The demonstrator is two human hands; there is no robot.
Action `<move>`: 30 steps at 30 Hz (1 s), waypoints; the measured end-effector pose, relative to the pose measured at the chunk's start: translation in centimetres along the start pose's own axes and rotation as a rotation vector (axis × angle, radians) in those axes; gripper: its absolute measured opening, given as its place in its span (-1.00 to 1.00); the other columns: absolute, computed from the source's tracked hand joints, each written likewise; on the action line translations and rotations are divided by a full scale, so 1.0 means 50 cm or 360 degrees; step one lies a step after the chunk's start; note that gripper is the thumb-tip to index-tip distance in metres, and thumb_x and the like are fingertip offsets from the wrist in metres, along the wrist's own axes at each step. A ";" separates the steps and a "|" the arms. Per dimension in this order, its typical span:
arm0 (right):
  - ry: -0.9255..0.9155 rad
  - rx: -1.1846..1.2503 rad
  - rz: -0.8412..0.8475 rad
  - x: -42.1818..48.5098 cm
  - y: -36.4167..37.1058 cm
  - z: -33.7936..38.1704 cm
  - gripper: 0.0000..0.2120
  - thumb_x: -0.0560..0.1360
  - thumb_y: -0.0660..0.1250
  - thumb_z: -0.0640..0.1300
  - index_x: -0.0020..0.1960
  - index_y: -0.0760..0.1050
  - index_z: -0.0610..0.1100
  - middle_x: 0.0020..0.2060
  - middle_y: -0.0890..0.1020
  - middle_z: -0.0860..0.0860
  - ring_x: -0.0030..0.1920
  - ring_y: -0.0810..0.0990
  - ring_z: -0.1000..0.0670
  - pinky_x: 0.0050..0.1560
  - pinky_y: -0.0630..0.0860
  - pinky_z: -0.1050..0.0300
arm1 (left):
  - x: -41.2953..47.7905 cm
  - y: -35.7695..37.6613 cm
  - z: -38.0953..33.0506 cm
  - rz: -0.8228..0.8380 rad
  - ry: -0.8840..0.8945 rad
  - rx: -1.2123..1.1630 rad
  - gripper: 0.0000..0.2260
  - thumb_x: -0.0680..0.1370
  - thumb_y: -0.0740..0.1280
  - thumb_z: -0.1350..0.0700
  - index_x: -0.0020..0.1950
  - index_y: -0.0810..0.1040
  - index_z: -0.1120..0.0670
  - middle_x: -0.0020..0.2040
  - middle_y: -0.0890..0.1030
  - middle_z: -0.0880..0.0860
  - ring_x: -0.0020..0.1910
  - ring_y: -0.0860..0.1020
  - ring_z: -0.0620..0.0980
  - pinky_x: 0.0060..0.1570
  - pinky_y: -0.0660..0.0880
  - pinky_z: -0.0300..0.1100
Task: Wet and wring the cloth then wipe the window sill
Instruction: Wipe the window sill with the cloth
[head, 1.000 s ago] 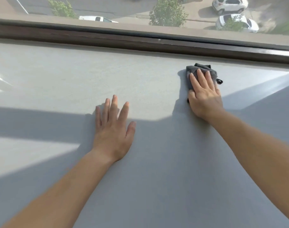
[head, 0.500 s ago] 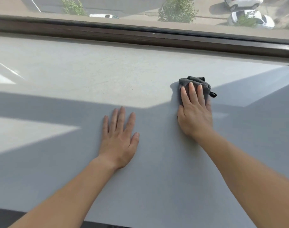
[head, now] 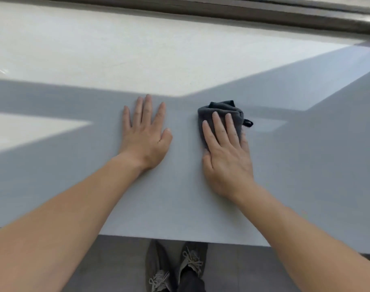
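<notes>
The dark grey bunched cloth [head: 219, 114] lies on the pale grey window sill [head: 179, 203], pinned under the flat, spread right hand [head: 226, 157], with its small loop at three o'clock. It looks soft, light and limp, best pressed from above. The left hand [head: 145, 138] rests open and empty at nine o'clock.

Both arms reach forward, left hand [head: 145, 137] flat with fingers spread, right hand [head: 227, 152] pressing palm-down.

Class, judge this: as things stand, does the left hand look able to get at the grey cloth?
Probably yes. The left hand lies flat beside the cloth with bare window sill between; only the right hand, pressing on the cloth, covers part of it.
</notes>
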State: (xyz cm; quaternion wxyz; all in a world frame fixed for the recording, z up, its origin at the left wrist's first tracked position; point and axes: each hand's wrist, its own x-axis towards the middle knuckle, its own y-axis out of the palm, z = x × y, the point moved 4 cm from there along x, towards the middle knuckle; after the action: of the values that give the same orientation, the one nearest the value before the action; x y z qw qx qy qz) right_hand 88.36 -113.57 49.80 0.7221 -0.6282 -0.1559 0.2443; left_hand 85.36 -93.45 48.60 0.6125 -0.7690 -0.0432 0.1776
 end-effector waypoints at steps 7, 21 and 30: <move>-0.0211 -0.0081 0.0052 -0.123 -0.002 -0.058 -0.38 0.56 0.06 0.00 0.62 0.17 -0.01 0.63 0.10 0.01 0.64 -0.04 -0.06 0.59 0.03 -0.19 | -0.101 -0.027 -0.016 -0.0065 0.0207 -0.0309 -0.37 0.56 -0.14 -0.15 0.61 0.06 0.04 0.64 -0.07 0.08 0.60 -0.19 -0.03 0.48 -0.41 0.05; 0.0130 -0.0041 -0.0006 -0.242 0.009 -0.058 -0.38 0.57 0.01 0.02 0.63 0.12 -0.02 0.64 0.04 0.01 0.64 -0.10 -0.04 0.61 -0.11 -0.11 | -0.229 0.029 -0.036 0.0056 0.0286 -0.0144 -0.34 0.53 -0.29 -0.20 0.62 -0.04 -0.06 0.63 -0.20 0.02 0.57 -0.32 -0.05 0.49 -0.40 0.01; -0.0312 -0.0094 0.0058 -0.290 0.009 -0.039 -0.40 0.58 0.08 0.01 0.61 0.17 -0.03 0.62 0.13 -0.01 0.63 -0.02 -0.07 0.60 -0.02 -0.14 | -0.218 0.013 -0.046 -0.0103 0.0232 -0.0179 -0.39 0.55 -0.12 -0.16 0.53 0.28 0.04 0.59 0.15 0.16 0.58 0.03 0.12 0.53 -0.17 0.11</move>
State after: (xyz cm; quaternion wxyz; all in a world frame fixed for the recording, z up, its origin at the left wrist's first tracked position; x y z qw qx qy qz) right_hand 77.25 -123.13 50.21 0.6799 -0.6251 -0.2214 0.3129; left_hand 75.85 -98.83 50.81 0.5754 -0.8112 -0.0330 0.0986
